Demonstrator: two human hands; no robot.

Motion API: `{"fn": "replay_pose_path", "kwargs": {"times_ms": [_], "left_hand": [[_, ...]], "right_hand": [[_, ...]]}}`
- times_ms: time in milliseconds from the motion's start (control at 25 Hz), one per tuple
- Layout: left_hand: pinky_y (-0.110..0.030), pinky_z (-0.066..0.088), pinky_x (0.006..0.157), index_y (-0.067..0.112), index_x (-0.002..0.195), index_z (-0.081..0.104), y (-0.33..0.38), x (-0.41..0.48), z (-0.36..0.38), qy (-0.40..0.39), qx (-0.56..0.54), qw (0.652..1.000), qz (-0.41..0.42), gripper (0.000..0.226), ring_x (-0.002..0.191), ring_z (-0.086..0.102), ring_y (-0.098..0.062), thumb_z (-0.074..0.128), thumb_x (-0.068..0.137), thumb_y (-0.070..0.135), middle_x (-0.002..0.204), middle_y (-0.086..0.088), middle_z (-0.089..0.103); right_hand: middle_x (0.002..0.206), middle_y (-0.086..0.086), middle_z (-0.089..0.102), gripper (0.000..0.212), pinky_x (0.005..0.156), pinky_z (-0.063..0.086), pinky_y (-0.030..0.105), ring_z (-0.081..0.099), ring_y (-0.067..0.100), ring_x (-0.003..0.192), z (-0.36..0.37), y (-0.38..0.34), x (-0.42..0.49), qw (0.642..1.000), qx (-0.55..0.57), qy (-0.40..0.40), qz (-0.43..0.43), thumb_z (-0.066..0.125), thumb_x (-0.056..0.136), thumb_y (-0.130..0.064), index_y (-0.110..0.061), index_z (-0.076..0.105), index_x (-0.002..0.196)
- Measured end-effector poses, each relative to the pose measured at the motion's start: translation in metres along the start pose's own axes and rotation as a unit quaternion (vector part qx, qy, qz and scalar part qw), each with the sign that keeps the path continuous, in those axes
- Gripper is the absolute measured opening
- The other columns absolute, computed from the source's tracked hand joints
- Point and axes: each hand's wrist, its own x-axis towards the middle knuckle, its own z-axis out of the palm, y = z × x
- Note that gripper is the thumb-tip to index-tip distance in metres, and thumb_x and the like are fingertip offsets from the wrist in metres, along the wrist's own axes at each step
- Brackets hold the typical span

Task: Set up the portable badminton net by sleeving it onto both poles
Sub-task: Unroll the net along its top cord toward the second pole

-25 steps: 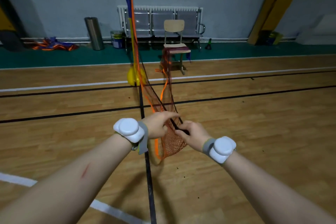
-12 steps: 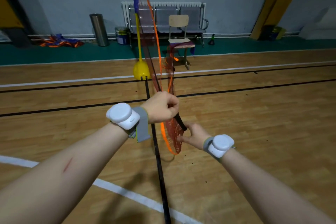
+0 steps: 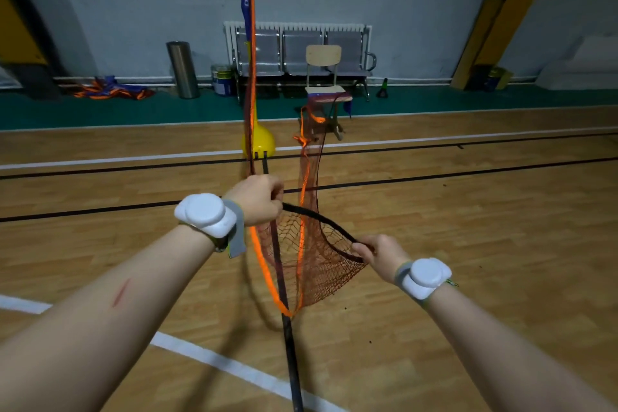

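A red-brown badminton net (image 3: 311,257) with orange edging hangs between my hands above the wooden floor. My left hand (image 3: 257,199) grips the net's black edge band and the orange tape. My right hand (image 3: 381,252) pinches the same black band lower and to the right, so the mesh spreads open between them. The net runs away from me to an upright pole (image 3: 251,77) on a yellow base (image 3: 259,142), where its blue sleeve sits on the pole. Another bunch of net drapes over a wooden chair (image 3: 326,90).
A row of metal bench seats (image 3: 301,50) stands along the far wall, with a steel bin (image 3: 183,68) and a paint bucket (image 3: 222,78) to its left. Folded orange and blue cloth (image 3: 110,92) lies on the green strip. Black and white court lines cross the floor.
My hands have drawn apart, the left rising and the right moving right, which spreads the bunched net open. The view has come closer to the pole.
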Motion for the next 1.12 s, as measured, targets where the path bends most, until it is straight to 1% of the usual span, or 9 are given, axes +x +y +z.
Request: {"fn": "replay_pose_path", "kwargs": {"times_ms": [120, 240, 440, 520, 600, 760, 840, 920, 1120], "left_hand": [[-0.035, 0.041, 0.104, 0.021, 0.13, 0.047, 0.037, -0.005, 0.028, -0.063, -0.006, 0.997, 0.042, 0.049, 0.126, 0.046, -0.02, 0.048, 0.084, 0.006, 0.138, 0.0, 0.044], [-0.033, 0.037, 0.109, 0.027, 0.135, 0.043, 0.088, -0.013, 0.064, -0.11, -0.038, 0.986, 0.121, 0.057, 0.132, 0.04, -0.016, 0.044, 0.083, 0.003, 0.145, 0.006, 0.04], [-0.037, 0.052, 0.088, 0.021, 0.099, 0.065, 0.136, -0.031, 0.094, -0.141, -0.006, 0.983, 0.121, 0.024, 0.098, 0.06, -0.02, 0.051, 0.082, 0.014, 0.107, 0.0, 0.065], [-0.037, 0.05, 0.077, 0.021, 0.073, 0.059, 0.149, -0.043, 0.095, -0.131, -0.017, 0.984, 0.116, 0.012, 0.081, 0.057, -0.021, 0.053, 0.083, 0.018, 0.084, 0.001, 0.06], [-0.037, 0.045, 0.069, 0.021, 0.06, 0.05, 0.162, -0.055, 0.093, -0.132, -0.043, 0.984, 0.112, 0.023, 0.069, 0.05, -0.018, 0.054, 0.083, 0.02, 0.068, 0.003, 0.053], [-0.035, 0.038, 0.061, 0.004, 0.065, 0.056, 0.178, -0.077, 0.084, -0.103, -0.082, 0.985, 0.112, 0.027, 0.063, 0.043, -0.018, 0.053, 0.085, 0.021, 0.066, -0.008, 0.051], [-0.029, 0.034, 0.058, -0.003, 0.064, 0.053, 0.179, -0.088, 0.072, -0.072, -0.118, 0.985, 0.099, 0.031, 0.059, 0.039, -0.016, 0.052, 0.087, 0.018, 0.062, -0.009, 0.045], [-0.025, 0.03, 0.054, 0.003, 0.056, 0.047, 0.176, -0.096, 0.058, -0.039, -0.146, 0.985, 0.088, 0.035, 0.051, 0.034, -0.01, 0.051, 0.089, 0.017, 0.057, -0.005, 0.039], [-0.015, 0.025, 0.042, 0.014, 0.05, 0.036, 0.155, -0.117, 0.034, 0.067, -0.194, 0.977, 0.059, 0.043, 0.039, 0.03, -0.005, 0.05, 0.091, 0.017, 0.05, 0.002, 0.029]], "right_hand": [[0.079, -0.002, 0.063, 0.028, 0.064, 0.033, 0.024, 0.054, 0.017, 0.076, -0.014, 0.003, -0.028, 0.999, 0.018, 0.017, -0.036, 0.049, 0.094, -0.025, -0.006, 0.069, 0.099], [0.066, -0.017, 0.042, 0.026, 0.06, 0.026, 0.021, 0.042, 0.005, 0.065, -0.025, 0.01, -0.057, 0.997, 0.03, 0.014, -0.071, 0.052, 0.093, -0.025, -0.006, 0.071, 0.093], [0.07, -0.01, 0.044, 0.022, 0.063, 0.027, 0.02, 0.043, 0.009, 0.069, -0.04, 0.045, -0.094, 0.996, 0.038, 0.02, -0.083, 0.06, 0.088, -0.021, -0.002, 0.069, 0.094], [0.081, -0.001, 0.05, 0.025, 0.065, 0.027, 0.022, 0.046, 0.014, 0.078, -0.038, 0.057, -0.103, 0.997, 0.034, 0.007, -0.075, 0.065, 0.084, -0.022, 0.001, 0.065, 0.094], [0.089, 0.003, 0.047, 0.031, 0.068, 0.03, 0.024, 0.045, 0.015, 0.084, -0.03, 0.063, -0.108, 0.996, 0.042, -0.007, -0.074, 0.069, 0.081, -0.022, 0.004, 0.062, 0.096], [0.106, 0.009, 0.054, 0.04, 0.085, 0.036, 0.023, 0.047, 0.018, 0.1, -0.011, 0.06, -0.112, 0.993, 0.083, -0.01, -0.085, 0.072, 0.076, -0.017, 0.0, 0.058, 0.11], [0.092, 0.003, 0.056, 0.031, 0.074, 0.04, 0.021, 0.05, 0.016, 0.086, -0.008, 0.059, -0.117, 0.991, 0.111, -0.029, -0.066, 0.071, 0.078, -0.017, -0.003, 0.054, 0.1], [0.085, 0.001, 0.055, 0.023, 0.071, 0.04, 0.024, 0.053, 0.018, 0.081, -0.006, 0.065, -0.12, 0.992, 0.106, -0.062, -0.043, 0.069, 0.08, -0.02, -0.01, 0.053, 0.093], [0.111, 0.01, 0.064, 0.029, 0.085, 0.043, 0.031, 0.058, 0.024, 0.103, -0.005, 0.078, -0.136, 0.996, 0.018, -0.083, -0.005, 0.062, 0.086, -0.022, -0.007, 0.06, 0.111]]}}
